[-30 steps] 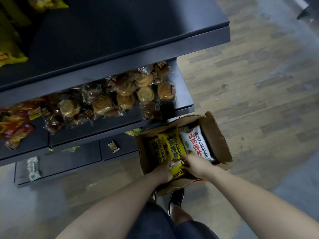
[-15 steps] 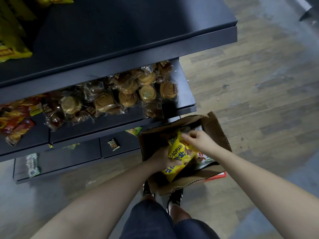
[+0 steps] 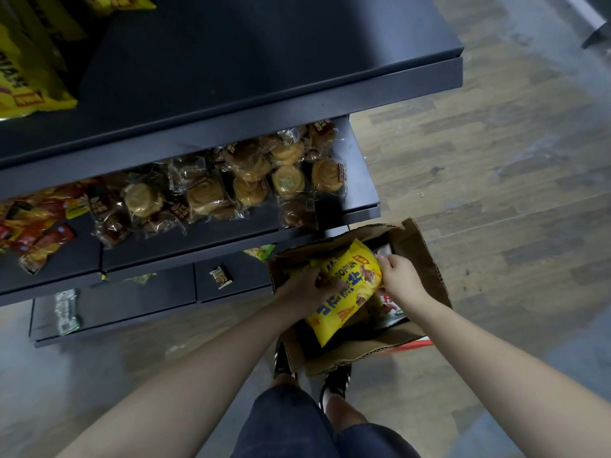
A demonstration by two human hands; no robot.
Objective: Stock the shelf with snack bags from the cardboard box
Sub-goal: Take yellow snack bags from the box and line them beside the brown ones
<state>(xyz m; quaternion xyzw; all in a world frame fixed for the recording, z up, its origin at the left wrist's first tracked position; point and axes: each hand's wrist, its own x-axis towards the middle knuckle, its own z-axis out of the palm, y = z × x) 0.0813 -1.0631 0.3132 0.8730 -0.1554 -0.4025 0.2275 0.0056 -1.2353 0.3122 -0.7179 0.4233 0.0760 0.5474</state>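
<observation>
An open cardboard box [image 3: 426, 259] stands on the floor by the shelf's right end. Above its opening I hold a yellow snack bag [image 3: 347, 292] with blue lettering, tilted. My left hand [image 3: 307, 289] grips its left side and my right hand [image 3: 400, 279] pinches its upper right edge. Another bag with red and white print [image 3: 390, 302] shows in the box beneath. The dark top shelf [image 3: 264, 61] has matching yellow bags [image 3: 23, 74] at its far left.
The middle shelf [image 3: 360, 190] holds several clear packs of round pastries [image 3: 244, 180] and red snack packs [image 3: 36, 226] on the left. Small packets lie on the lowest shelf [image 3: 132, 299]. My feet and knees are just below the box. Wooden floor spreads to the right.
Both hands were on bags lying in the box; they have lifted one yellow bag up out of it and tilted it. The view has shifted slightly.
</observation>
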